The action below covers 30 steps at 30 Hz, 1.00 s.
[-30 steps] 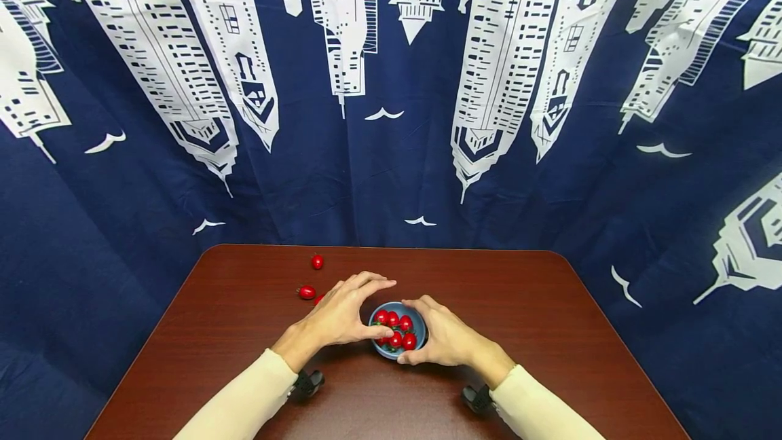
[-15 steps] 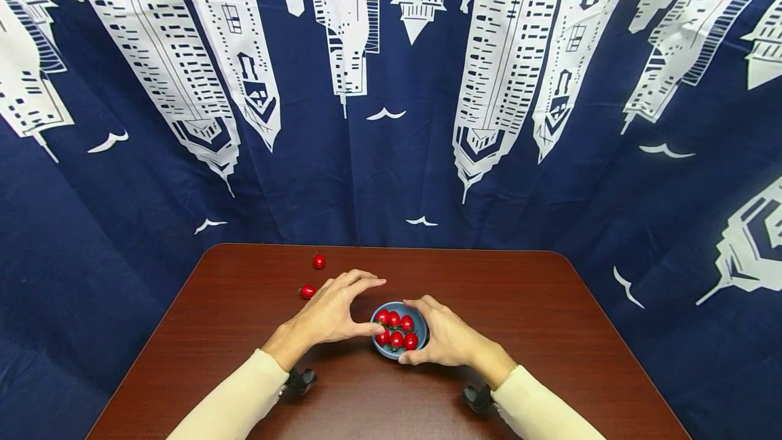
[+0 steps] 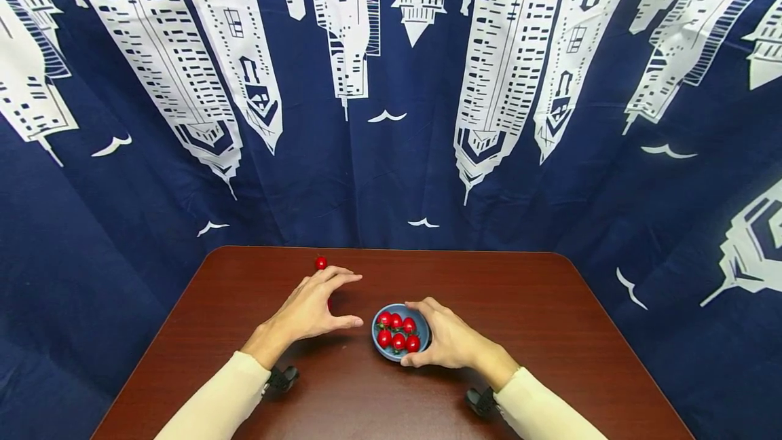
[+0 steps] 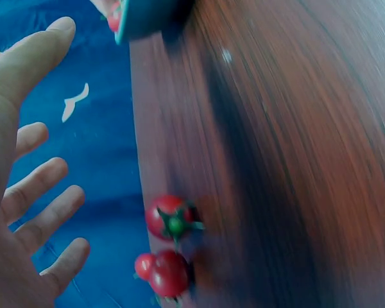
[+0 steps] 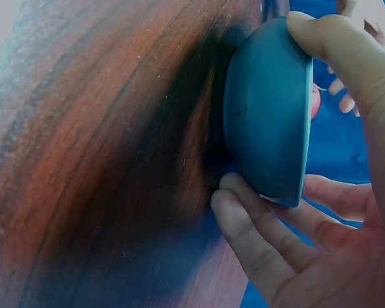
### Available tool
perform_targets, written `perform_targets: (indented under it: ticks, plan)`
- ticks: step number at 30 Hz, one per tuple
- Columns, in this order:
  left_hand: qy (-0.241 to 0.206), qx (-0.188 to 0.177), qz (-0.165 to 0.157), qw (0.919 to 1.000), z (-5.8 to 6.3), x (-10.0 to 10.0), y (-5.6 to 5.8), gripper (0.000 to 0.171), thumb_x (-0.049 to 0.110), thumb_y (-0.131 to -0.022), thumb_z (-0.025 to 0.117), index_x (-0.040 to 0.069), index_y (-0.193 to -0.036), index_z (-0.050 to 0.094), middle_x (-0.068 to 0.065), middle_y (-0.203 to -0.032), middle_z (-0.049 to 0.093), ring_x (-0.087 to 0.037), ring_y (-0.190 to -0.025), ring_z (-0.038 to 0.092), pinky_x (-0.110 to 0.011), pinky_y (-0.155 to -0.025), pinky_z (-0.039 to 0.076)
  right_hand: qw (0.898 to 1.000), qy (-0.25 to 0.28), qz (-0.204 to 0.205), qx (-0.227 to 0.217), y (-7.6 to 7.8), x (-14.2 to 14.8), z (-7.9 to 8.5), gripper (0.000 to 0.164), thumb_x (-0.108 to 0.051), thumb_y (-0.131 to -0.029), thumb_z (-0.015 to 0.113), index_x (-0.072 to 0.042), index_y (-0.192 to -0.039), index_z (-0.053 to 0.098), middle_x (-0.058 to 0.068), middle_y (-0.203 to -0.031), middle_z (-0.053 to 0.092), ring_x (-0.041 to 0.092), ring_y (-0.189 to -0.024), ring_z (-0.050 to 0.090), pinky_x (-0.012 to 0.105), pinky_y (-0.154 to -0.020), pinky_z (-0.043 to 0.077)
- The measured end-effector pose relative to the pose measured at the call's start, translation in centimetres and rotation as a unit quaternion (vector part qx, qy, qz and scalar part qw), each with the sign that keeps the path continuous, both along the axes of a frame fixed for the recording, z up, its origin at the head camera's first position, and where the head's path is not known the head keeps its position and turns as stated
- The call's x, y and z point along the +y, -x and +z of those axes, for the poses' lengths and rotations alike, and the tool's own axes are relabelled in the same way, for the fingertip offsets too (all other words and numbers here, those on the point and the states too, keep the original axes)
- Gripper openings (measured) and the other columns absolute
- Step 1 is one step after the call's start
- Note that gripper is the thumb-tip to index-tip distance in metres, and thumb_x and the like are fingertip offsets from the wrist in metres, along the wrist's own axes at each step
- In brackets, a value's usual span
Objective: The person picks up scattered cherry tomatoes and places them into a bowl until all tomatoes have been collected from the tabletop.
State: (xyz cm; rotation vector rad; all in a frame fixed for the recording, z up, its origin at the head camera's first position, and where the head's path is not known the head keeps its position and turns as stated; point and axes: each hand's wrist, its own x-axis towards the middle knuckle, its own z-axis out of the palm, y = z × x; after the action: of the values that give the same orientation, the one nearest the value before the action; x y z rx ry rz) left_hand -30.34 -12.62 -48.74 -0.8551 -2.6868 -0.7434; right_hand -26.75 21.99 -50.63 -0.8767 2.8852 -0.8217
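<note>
My right hand [image 3: 452,339] grips a small blue bowl [image 5: 266,115] at its right side, thumb at the near rim and fingers round the far side. Several red cherry tomatoes [image 3: 399,341] with green stems lie inside it. To the left, my left hand [image 3: 305,311] is held over the table, thumb and fingers spread apart with nothing between them. In the left wrist view a loose cherry tomato [image 4: 167,217] and two more tomatoes [image 4: 169,273] rest on the table beyond the fingers. From the head, the left hand hides most of these; one tomato [image 3: 321,263] shows past its knuckles.
The brown wooden table [image 3: 519,304] ends at a rounded back edge. Right behind it hangs a dark blue curtain [image 3: 403,168] printed with white buildings and birds. Each wrist wears a black camera strap.
My left hand has moved left, away from the bowl, its thumb no longer over the rim, and now covers one loose tomato seen earlier. The right hand and the bowl have stayed in place.
</note>
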Motion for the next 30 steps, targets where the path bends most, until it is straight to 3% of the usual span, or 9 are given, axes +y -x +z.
perform_targets:
  ticks: [15,22,30]
  plan:
    - [0.025,-0.032,0.051,0.9979,-1.3,-4.6,0.9,0.086,0.055,-0.083,0.104,0.027,-0.158,0.073,-0.004,-0.158,0.070,-0.036,-0.146,0.068,-0.069,-0.118,0.054,1.000,-0.002,-0.005,-0.009,-0.1,-0.1,0.0,0.108,-0.058,-0.078,0.105,-0.007,-0.163,0.062,0.001,-0.135,0.070,0.021,-0.122,0.073,0.040,-0.108,0.066]
    - [0.048,-0.041,0.024,0.9977,-1.7,-5.4,1.6,0.076,0.042,-0.087,0.104,0.024,-0.155,0.075,-0.009,-0.156,0.074,-0.039,-0.144,0.067,-0.072,-0.117,0.052,1.000,-0.004,-0.005,-0.012,-0.2,-0.1,0.1,0.108,-0.059,-0.079,0.105,-0.008,-0.164,0.061,0.000,-0.135,0.069,0.020,-0.123,0.072,0.041,-0.107,0.066]
    - [0.069,-0.055,-0.024,0.9958,-1.7,-5.6,2.5,0.059,0.030,-0.093,0.100,0.024,-0.148,0.080,0.001,-0.146,0.080,-0.033,-0.142,0.069,-0.070,-0.118,0.052,1.000,-0.004,-0.001,-0.018,-0.1,-0.1,0.2,0.108,-0.059,-0.081,0.104,-0.007,-0.165,0.061,0.000,-0.135,0.069,0.017,-0.122,0.072,0.038,-0.107,0.066]
